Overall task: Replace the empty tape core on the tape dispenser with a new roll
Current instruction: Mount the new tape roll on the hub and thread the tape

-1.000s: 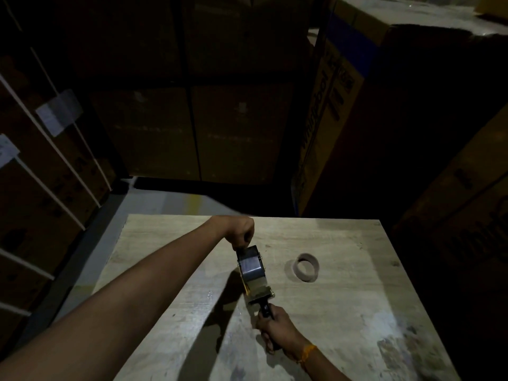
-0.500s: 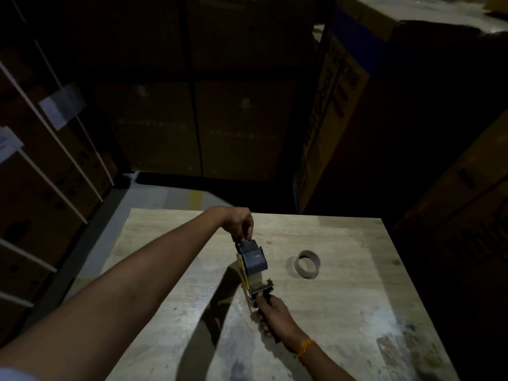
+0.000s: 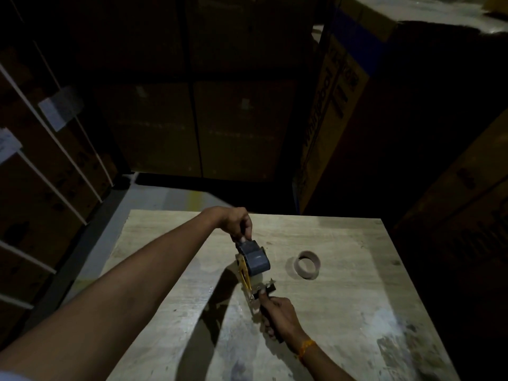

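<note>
A yellow-framed tape dispenser [image 3: 245, 273] stands tilted above the wooden table [image 3: 357, 312]. My right hand [image 3: 277, 312] grips its black handle from below. A dark grey tape roll [image 3: 256, 260] sits on the dispenser's hub. My left hand [image 3: 237, 224] reaches across from the left and pinches the far top edge of that roll. The empty brown cardboard core [image 3: 307, 264] lies on the table to the right of the dispenser, apart from both hands.
Tall cardboard boxes [image 3: 343, 100] stand close behind and to the right of the table. Strapped boxes [image 3: 41, 166] line the left side. A strip of grey floor [image 3: 165, 193] shows beyond the table's far edge. The scene is dim.
The dispenser with the roll has shifted slightly away from me. My left hand stays pinched on the roll's far edge and my right hand stays on the handle.
</note>
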